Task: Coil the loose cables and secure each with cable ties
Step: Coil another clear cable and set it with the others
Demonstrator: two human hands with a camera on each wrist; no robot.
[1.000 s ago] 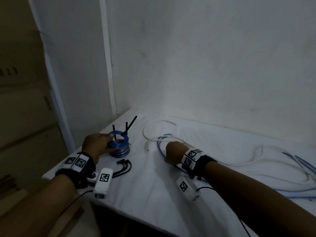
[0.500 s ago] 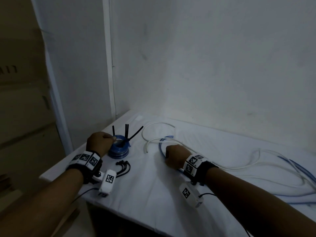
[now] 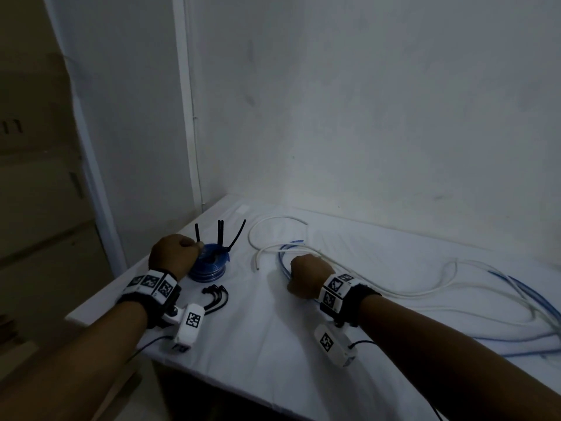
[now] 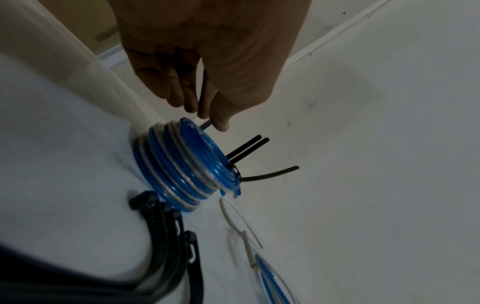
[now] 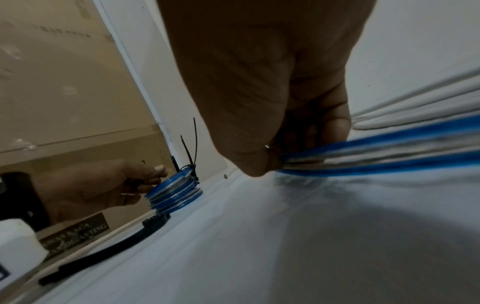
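Observation:
A stack of coiled blue cables (image 3: 209, 266) stands at the table's left end, with black tie tails (image 3: 220, 233) sticking up from it. My left hand (image 3: 185, 250) is at the stack's left rim. In the left wrist view its thumb and fingers (image 4: 191, 102) pinch one black tie tail (image 4: 203, 102) just above the coiled cables (image 4: 179, 164). My right hand (image 3: 305, 276) is fisted on the table. The right wrist view shows it gripping loose blue cable strands (image 5: 376, 151). A loose white cable (image 3: 274, 248) loops beside it.
Spare black cable ties (image 3: 217, 296) lie in front of the stack near the table's left edge. Loose blue and white cables (image 3: 516, 302) trail in long loops to the right. Walls close the back and left; the front of the white table (image 3: 258, 344) is bare.
Both hands stay where they were, the left at the coil stack and the right on the blue cable. The head view has tilted slightly.

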